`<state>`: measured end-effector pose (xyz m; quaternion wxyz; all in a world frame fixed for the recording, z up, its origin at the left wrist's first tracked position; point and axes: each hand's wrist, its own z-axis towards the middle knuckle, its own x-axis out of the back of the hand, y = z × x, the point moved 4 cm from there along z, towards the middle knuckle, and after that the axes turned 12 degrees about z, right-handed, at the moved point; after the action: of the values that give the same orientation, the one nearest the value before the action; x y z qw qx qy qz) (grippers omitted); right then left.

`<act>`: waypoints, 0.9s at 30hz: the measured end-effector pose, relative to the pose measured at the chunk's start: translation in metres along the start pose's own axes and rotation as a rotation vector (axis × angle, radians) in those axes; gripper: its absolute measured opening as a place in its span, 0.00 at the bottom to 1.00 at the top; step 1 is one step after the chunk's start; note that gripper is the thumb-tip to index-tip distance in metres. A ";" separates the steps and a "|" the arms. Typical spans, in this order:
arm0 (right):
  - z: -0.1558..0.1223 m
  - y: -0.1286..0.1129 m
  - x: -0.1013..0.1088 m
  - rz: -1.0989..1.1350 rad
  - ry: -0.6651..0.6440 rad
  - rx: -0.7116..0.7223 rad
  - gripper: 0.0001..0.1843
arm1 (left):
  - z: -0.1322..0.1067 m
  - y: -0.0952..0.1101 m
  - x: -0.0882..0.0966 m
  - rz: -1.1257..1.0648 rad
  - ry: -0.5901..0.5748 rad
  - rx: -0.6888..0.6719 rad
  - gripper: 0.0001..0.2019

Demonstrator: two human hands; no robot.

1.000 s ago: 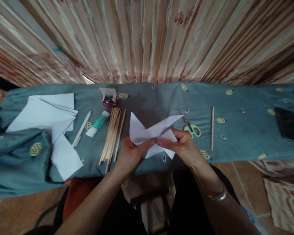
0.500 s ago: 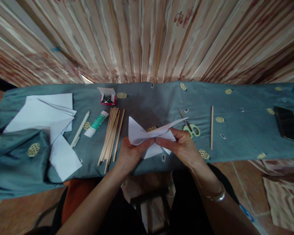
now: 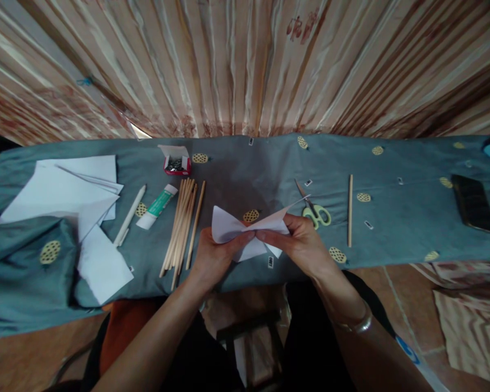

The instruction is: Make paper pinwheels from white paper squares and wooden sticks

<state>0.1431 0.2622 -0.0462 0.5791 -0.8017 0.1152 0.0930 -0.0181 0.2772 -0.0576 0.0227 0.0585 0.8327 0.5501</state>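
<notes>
A folded white paper shape (image 3: 228, 227) with pointed wings hangs just above the near edge of the table. My left hand (image 3: 214, 258) pinches it at the middle from the left, and my right hand (image 3: 304, 243) pinches the same spot from the right, thumbs meeting at the centre. A bundle of thin wooden sticks (image 3: 182, 224) lies just left of my left hand. Yellow-handled scissors (image 3: 315, 211) lie just beyond my right hand.
A grey-blue cloth (image 3: 392, 228) covers the table. On it lie loose white sheets (image 3: 65, 190), a white pen (image 3: 129, 215), a glue tube (image 3: 157, 206), a small red box of pins (image 3: 174, 163), a single stick (image 3: 350, 210) and a dark phone (image 3: 472, 202). A striped curtain hangs behind.
The paper's wings have folded down and flattened, so the shape looks narrower. Both hands keep their pinch at its middle and have drifted slightly left.
</notes>
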 end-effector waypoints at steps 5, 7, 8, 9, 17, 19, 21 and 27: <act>0.000 0.000 0.001 -0.005 -0.007 -0.007 0.12 | -0.001 0.007 0.000 0.043 0.000 0.005 0.10; 0.000 0.000 0.002 -0.024 -0.005 0.001 0.13 | -0.001 0.009 0.000 0.050 0.005 0.006 0.09; 0.001 0.001 0.002 -0.031 -0.002 0.003 0.13 | -0.001 0.009 -0.001 0.051 0.006 0.005 0.09; 0.001 0.001 0.002 -0.032 0.001 0.002 0.13 | -0.001 0.008 -0.001 0.050 0.009 0.003 0.08; 0.002 0.004 0.000 0.071 -0.026 0.014 0.11 | 0.001 0.001 -0.003 0.023 0.030 -0.019 0.11; 0.003 0.003 0.000 0.060 -0.036 0.023 0.11 | 0.001 0.001 -0.003 0.017 0.027 -0.022 0.11; 0.003 0.002 0.001 0.048 -0.033 0.019 0.11 | 0.002 0.000 -0.003 0.011 0.027 -0.018 0.12; 0.002 0.001 0.000 0.072 0.018 -0.007 0.11 | 0.003 -0.003 -0.005 -0.046 -0.004 -0.017 0.13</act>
<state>0.1432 0.2637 -0.0477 0.5716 -0.7999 0.1487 0.1070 -0.0130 0.2780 -0.0610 0.0374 0.0400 0.8291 0.5564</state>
